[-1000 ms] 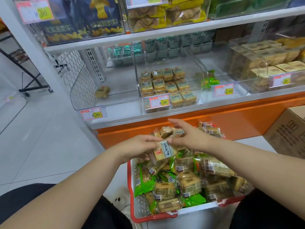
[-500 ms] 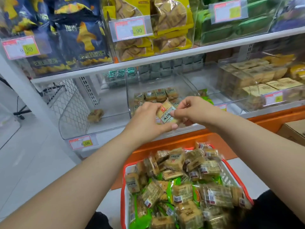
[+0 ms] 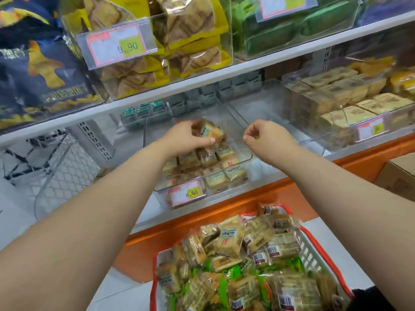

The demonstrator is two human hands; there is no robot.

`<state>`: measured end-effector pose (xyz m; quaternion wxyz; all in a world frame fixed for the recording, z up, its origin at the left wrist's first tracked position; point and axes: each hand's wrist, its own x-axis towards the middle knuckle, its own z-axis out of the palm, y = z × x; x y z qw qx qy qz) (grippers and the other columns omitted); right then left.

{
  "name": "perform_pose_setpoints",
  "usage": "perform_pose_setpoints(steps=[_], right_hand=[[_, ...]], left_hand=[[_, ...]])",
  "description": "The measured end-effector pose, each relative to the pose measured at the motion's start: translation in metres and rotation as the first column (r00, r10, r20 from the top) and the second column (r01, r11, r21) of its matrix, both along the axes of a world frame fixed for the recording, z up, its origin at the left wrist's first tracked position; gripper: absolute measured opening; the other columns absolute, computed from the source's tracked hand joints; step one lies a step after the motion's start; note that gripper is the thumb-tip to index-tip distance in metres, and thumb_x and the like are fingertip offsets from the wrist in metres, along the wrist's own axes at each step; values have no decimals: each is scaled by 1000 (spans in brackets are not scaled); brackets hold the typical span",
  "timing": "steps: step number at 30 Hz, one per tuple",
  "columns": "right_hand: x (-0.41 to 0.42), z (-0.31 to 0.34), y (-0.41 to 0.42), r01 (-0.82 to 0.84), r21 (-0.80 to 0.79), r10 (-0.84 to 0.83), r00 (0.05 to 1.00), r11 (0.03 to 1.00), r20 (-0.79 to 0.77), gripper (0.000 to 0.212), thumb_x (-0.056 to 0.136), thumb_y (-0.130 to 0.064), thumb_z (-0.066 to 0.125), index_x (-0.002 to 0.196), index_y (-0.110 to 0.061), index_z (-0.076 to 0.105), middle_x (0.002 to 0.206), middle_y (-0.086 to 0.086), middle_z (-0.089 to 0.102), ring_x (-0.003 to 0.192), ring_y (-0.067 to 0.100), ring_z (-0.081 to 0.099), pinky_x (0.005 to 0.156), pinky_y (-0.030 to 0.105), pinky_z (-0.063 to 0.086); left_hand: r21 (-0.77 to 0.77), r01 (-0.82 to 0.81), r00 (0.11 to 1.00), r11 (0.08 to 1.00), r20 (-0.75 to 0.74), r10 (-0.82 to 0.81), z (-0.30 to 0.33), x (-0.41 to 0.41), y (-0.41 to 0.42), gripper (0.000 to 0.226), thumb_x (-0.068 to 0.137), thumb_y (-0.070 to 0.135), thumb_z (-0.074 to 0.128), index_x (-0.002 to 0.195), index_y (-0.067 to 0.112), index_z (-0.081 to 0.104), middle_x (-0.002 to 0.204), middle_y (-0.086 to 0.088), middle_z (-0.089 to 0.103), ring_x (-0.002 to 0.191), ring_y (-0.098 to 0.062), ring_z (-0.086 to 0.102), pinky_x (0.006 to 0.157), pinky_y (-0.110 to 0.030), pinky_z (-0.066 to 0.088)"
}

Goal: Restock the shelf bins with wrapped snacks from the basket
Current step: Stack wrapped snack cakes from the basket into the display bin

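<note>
Shop shelf, clear bin (image 3: 243, 158) | left hand (image 3: 184, 140) grip pinches wrapped snack (image 3: 208, 131) above bin rows | right hand (image 3: 267, 138) loosely curled, holding nothing | basket (image 3: 307, 239) below, full | snack likely light, crinkly, crushable; hold by sides.

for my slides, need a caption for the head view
Left hand lowers a wrapped snack into the clear bin above the basket.

A shop, a snack aisle; white shelves (image 3: 224, 70) carry clear bins (image 3: 238, 122) of packaged goods, each fronted by a price tag (image 3: 187, 194) such as the 9.90 label (image 3: 116, 44) at upper left; a red shopping basket (image 3: 310, 241) of wrapped snacks (image 3: 229, 239) sits at the bottom.
</note>
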<state>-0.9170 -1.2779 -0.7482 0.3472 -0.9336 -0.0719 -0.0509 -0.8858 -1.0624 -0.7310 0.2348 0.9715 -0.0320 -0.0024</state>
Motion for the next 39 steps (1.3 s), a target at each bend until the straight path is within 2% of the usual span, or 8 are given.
perform_pose_setpoints(steps=[6,8,12,18,23,28,35,39], right_hand=[[-3,-15,-5,-91,10,92,993,996,-76,6,91,-28,60,86,-27,58,104,-3,58,118,21,52,87,31,42],[-3,-20,-6,-102,-2,102,991,995,-86,6,91,-33,62,89,-29,58,120,2,54,113,25,55,89,32,42],[-7,-29,-5,-107,-29,104,989,994,-103,10,92,-37,61,96,-29,57,121,-3,37,92,19,53,87,30,41],[-14,-30,2,-94,-34,90,990,995,-107,26,93,-35,60,114,-20,57,133,1,32,93,16,47,85,27,37],[-15,-31,3,-103,-45,98,990,994,-106,31,94,-35,60,119,-19,54,138,3,29,93,16,47,84,25,35],[-21,-26,2,-121,-23,118,985,992,-127,33,94,-32,61,122,-17,55,144,5,27,98,14,41,86,22,31],[-51,-21,4,-190,-132,168,972,973,-164,42,91,-37,64,126,-17,52,145,8,26,119,26,49,95,28,35],[-87,-37,13,-312,-251,258,940,916,-225,44,89,-39,63,127,-18,52,139,9,34,115,29,54,99,34,41]], left_hand=[[137,44,994,990,-106,-30,-34,42,5,86,79,47,76,149,16,35,151,-5,42,133,-24,45,106,-30,36],[169,59,995,984,-95,-43,-42,46,9,85,79,43,77,149,21,33,149,-3,43,130,-24,47,101,-30,39],[234,98,994,967,-79,-82,-56,49,12,64,83,37,74,139,26,46,142,-4,49,119,-21,51,90,-28,41],[279,105,992,955,-99,-81,-67,51,7,65,88,38,69,146,23,43,151,-4,43,133,-25,46,106,-33,39],[367,112,990,923,-121,-72,-76,46,14,76,86,46,68,151,36,29,158,-4,29,137,-29,40,110,-42,38],[314,54,998,948,-28,-47,-63,22,15,78,85,40,72,151,32,30,155,-7,33,137,-29,40,111,-40,38],[3,4,928,1000,374,-5,-44,-99,-9,31,94,24,55,125,24,59,120,6,60,115,-14,54,97,-36,46],[5,59,966,998,252,-59,-75,-173,-19,23,93,24,56,114,21,63,109,5,63,105,-16,57,89,-35,48]])
